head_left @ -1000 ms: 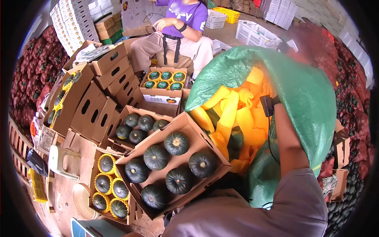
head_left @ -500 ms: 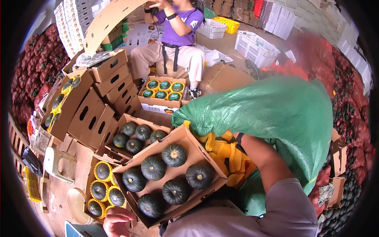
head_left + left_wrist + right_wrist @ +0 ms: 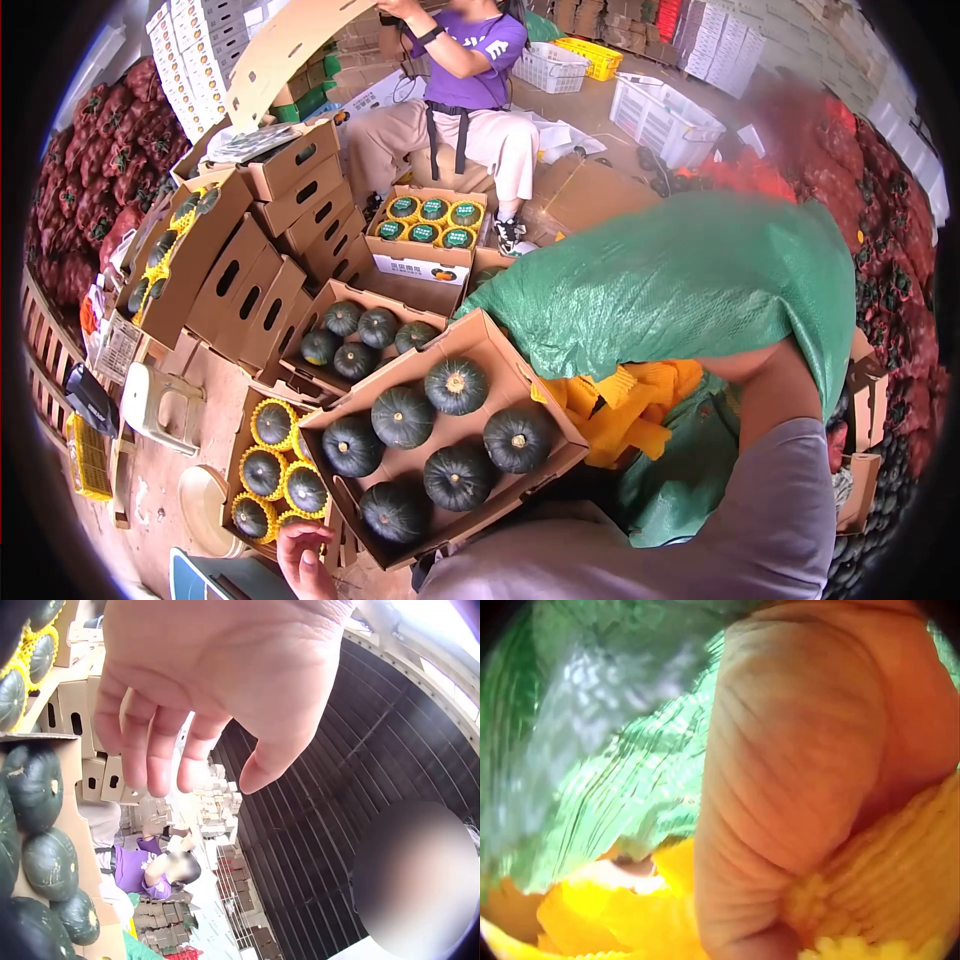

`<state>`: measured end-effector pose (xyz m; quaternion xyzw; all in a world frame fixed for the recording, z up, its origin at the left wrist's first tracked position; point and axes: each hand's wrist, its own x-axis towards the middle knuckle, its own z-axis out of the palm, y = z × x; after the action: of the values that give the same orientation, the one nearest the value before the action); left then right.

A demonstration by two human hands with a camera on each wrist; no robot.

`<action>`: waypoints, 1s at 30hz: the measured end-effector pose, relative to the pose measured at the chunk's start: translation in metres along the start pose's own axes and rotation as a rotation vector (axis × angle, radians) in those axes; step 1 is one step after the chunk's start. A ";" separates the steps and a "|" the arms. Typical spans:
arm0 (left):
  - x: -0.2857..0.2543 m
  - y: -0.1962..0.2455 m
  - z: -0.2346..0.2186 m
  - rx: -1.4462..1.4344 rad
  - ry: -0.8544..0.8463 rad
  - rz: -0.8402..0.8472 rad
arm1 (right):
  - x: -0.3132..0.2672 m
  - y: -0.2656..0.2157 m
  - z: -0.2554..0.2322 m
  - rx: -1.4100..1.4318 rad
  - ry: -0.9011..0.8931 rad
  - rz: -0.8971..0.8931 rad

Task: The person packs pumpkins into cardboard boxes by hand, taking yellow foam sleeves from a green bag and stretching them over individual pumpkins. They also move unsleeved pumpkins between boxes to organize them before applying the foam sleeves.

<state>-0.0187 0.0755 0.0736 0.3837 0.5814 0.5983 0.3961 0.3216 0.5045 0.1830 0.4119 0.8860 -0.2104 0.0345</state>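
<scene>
My right arm reaches under the edge of a green woven sack [image 3: 680,270], which hides that hand in the head view. In the right wrist view, my right hand [image 3: 795,750] grips a yellow foam net [image 3: 900,877], its thumb bent down along it. More yellow foam nets [image 3: 640,405] spill at the sack's mouth. Low on the left, my left hand [image 3: 306,556] hangs with loosely bent fingers and holds nothing. It is beside a tilted cardboard box [image 3: 507,382] of several dark green pumpkins [image 3: 403,416].
Left of that box, another holds pumpkins in yellow nets [image 3: 263,472]. Behind stand a box of labelled pumpkins [image 3: 423,233] and a person in a purple shirt [image 3: 468,55] with a cardboard sheet [image 3: 280,65]. A white stool [image 3: 160,400] and red net sacks [image 3: 110,160] are at left.
The sack's upper edge has dropped over the nets, and my right arm has drawn back, then gone under it. My left hand has appeared at lower left. The other person has raised a cardboard sheet.
</scene>
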 end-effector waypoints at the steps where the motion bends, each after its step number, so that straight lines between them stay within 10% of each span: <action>1: 0.004 0.006 0.004 0.013 -0.043 -0.013 | -0.001 -0.021 -0.024 0.009 0.010 -0.058; 6: 0.019 -0.010 0.018 0.044 -0.104 0.085 | -0.014 -0.088 -0.086 -0.015 0.015 -0.215; 17: 0.004 -0.016 0.005 0.101 -0.050 -0.016 | -0.055 -0.061 0.067 -0.342 -0.656 -0.098; 21: 0.003 -0.015 0.004 0.107 -0.019 -0.008 | -0.051 -0.050 0.053 -0.183 -0.863 -0.159; 24: 0.006 -0.021 0.005 0.107 -0.007 -0.004 | -0.042 -0.002 0.001 0.527 -0.570 -0.109; 27: 0.007 -0.025 0.007 0.112 -0.015 -0.013 | -0.028 0.074 -0.010 0.697 -0.196 0.380; 30: 0.005 -0.030 0.008 0.124 0.002 -0.037 | -0.025 0.177 0.051 0.536 0.618 0.569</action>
<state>-0.0126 0.0832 0.0439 0.3957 0.6248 0.5542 0.3820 0.4642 0.5673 0.0820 0.6747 0.6220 -0.2811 -0.2808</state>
